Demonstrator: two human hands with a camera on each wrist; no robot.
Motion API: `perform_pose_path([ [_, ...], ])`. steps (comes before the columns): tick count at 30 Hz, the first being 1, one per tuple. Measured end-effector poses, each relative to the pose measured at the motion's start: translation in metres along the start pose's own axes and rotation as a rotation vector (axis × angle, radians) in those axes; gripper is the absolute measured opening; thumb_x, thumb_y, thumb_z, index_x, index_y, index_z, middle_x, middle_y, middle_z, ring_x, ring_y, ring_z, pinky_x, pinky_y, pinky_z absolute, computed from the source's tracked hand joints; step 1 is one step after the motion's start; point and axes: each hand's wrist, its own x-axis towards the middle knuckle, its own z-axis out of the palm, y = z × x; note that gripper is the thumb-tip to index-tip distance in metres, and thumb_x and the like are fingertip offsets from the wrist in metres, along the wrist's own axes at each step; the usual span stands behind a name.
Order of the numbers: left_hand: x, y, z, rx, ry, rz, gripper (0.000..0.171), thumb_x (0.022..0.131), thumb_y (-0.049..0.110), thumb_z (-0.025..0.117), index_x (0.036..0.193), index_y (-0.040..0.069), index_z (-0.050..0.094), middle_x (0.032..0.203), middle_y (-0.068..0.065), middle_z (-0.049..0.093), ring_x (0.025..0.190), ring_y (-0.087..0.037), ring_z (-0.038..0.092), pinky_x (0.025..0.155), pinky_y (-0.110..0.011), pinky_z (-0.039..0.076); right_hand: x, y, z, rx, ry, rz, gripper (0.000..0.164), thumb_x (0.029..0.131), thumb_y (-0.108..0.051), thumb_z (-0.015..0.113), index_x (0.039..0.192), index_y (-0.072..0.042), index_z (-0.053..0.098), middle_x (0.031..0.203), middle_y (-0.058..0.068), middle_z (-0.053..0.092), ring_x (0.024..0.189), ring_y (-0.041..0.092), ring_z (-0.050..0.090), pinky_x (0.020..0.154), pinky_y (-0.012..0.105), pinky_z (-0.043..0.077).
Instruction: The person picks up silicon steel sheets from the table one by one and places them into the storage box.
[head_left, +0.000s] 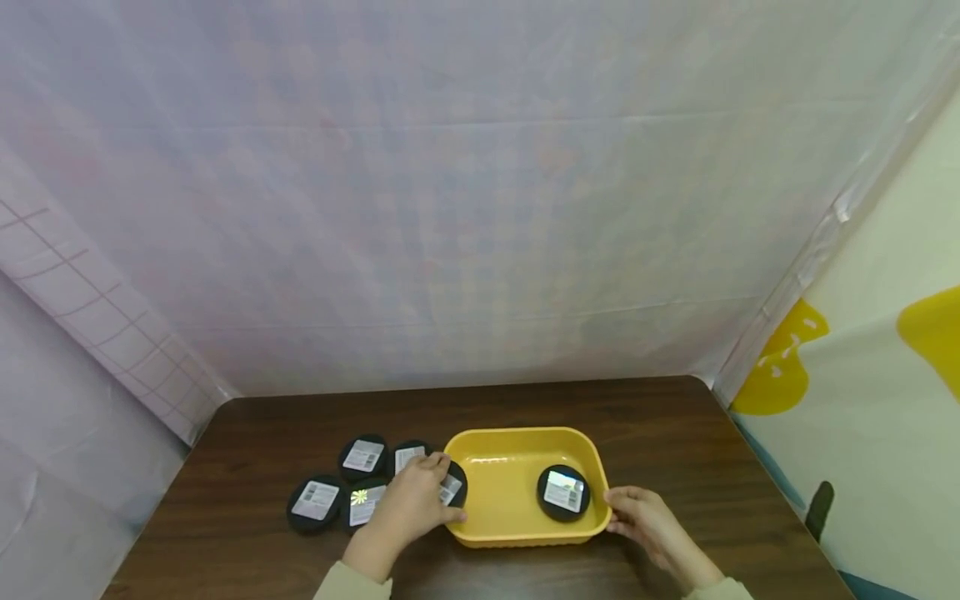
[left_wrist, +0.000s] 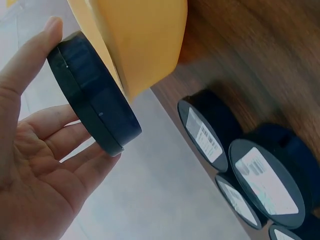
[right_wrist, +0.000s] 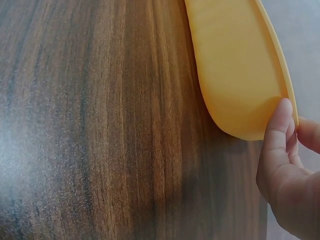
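1. At the left of the dark brown wood-grain counter (head_left: 660, 425), four flat round black cases with white labels lie close together, labels up; the front-left case (head_left: 315, 504) sits farthest left; the back-left case (head_left: 363, 457) lies just behind and to the right of it.
2. Next come the front-right case (head_left: 366, 502), with a bright glint on its label and the left wrist partly over it, and the back-right case (head_left: 408, 456), partly hidden by the fingers.
3. The left-hand grip (head_left: 412, 500) is spread wide around a fifth flat round black case (head_left: 453, 485), thumb on one side and fingers on the other; the case is raised off the counter, label up, at the left rim of the tray; whether it touches that rim I cannot tell.
4. In the middle stands a yellow rectangular tray with rounded corners (head_left: 495, 492); a sixth flat round black case (head_left: 564, 493) lies inside it, toward the right end, label up.
5. The right-hand grip (head_left: 651, 523) is nearly closed, pinching the tray's right rim between thumb and fingers; a pale sleeve (head_left: 722, 590) shows behind it.
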Motion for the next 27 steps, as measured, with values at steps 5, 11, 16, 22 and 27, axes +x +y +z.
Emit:
perform_pose_path([
  [5, 0.003, 0.005, 0.002, 0.013, -0.027, -0.008, 0.085, 0.061, 0.049, 0.082, 0.121, -0.007, 0.059, 0.125, -0.022, 0.056, 0.115, -0.043, 0.050, 0.093, -0.053, 0.044, 0.000, 0.001, 0.000, 0.004, 0.010, 0.007, 0.030, 0.090, -0.010, 0.056, 0.106, 0.015, 0.052, 0.076, 0.005, 0.057, 0.068, 0.013, 0.056, 0.063, 0.024, 0.054],
  [11, 0.010, 0.011, 0.004, 0.031, -0.032, 0.013, 0.085, 0.062, 0.052, 0.080, 0.121, -0.006, 0.059, 0.126, -0.020, 0.056, 0.117, -0.042, 0.050, 0.097, -0.051, 0.041, -0.001, -0.001, 0.001, 0.009, 0.011, 0.000, 0.029, 0.089, -0.009, 0.056, 0.105, 0.015, 0.053, 0.077, 0.005, 0.058, 0.068, 0.012, 0.056, 0.063, 0.024, 0.054],
  [16, 0.014, 0.015, 0.007, 0.053, -0.019, 0.033, 0.085, 0.062, 0.052, 0.080, 0.122, -0.004, 0.059, 0.125, -0.017, 0.058, 0.115, -0.039, 0.051, 0.098, -0.047, 0.041, -0.002, -0.002, 0.002, 0.008, 0.023, 0.001, 0.029, 0.089, -0.009, 0.056, 0.106, 0.016, 0.052, 0.076, 0.005, 0.058, 0.068, 0.012, 0.056, 0.062, 0.024, 0.054],
  [22, 0.018, 0.021, 0.008, 0.038, -0.024, 0.035, 0.085, 0.062, 0.051, 0.080, 0.122, -0.004, 0.059, 0.126, -0.017, 0.057, 0.117, -0.037, 0.050, 0.098, -0.046, 0.042, -0.002, -0.003, 0.002, 0.000, 0.028, -0.002, 0.031, 0.090, -0.009, 0.055, 0.107, 0.017, 0.052, 0.075, 0.005, 0.057, 0.068, 0.012, 0.057, 0.063, 0.024, 0.054],
  [27, 0.021, 0.025, 0.011, 0.034, -0.021, 0.049, 0.085, 0.061, 0.053, 0.080, 0.122, -0.003, 0.059, 0.127, -0.016, 0.057, 0.117, -0.037, 0.050, 0.098, -0.045, 0.042, -0.001, -0.001, 0.002, -0.006, 0.035, -0.001, 0.030, 0.090, -0.009, 0.056, 0.106, 0.016, 0.053, 0.075, 0.004, 0.057, 0.069, 0.012, 0.056, 0.063, 0.024, 0.054],
])
